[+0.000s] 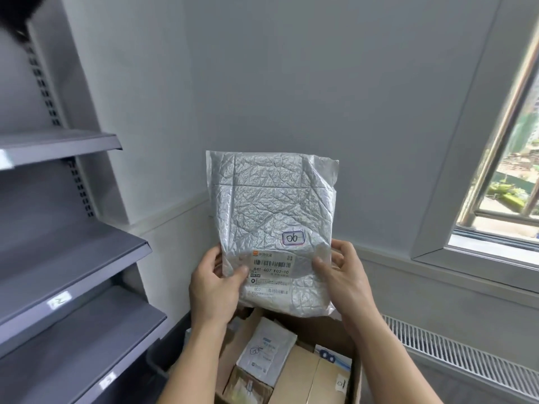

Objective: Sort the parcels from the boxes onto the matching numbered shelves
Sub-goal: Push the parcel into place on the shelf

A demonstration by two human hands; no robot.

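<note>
Head view: crinkled silver plastic mailer parcel (274,225) marked 06 is pinched upright by left hand (217,282) and right hand (342,275) above open cardboard box (354,374); blurred shelf labels risk misplacement.

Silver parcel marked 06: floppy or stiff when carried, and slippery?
Probably fairly stiff: the silver parcel stands upright though left hand and right hand pinch only its lower part. Likely light: a pinch alone holds it. Crinkled film may slip.
</note>
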